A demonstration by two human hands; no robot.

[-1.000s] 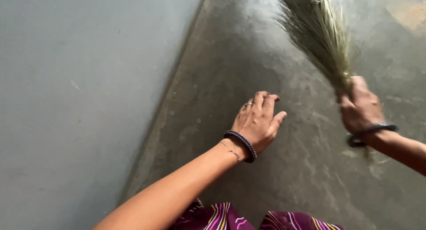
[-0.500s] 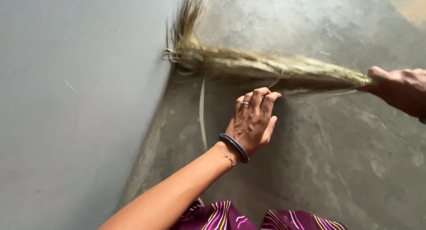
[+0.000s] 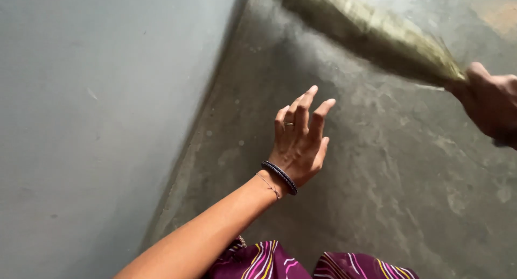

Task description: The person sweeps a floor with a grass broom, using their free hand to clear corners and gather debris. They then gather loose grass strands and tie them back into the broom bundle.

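Concrete floor (image 3: 377, 193) below two hands: left (image 3: 299, 144) spread empty, right (image 3: 493, 104) gripping one seemingly grass broom (image 3: 377, 29).

The wall (image 3: 97, 123) stands on the left, the floor (image 3: 377, 193) to its right. The left hand (image 3: 299, 144) hovers between the wall and the right hand (image 3: 493, 104), with the broom (image 3: 388, 34) beyond it.

Left hand (image 3: 299, 142): extended forward from a bare forearm, back of the hand up, fingers (image 3: 302, 111) straight and slightly spread, holding nothing. A dark bangle and thin thread sit at the wrist; a ring shows on one finger. Right hand (image 3: 491, 104): at the right frame edge, fist closed around a grip, partly cut off.
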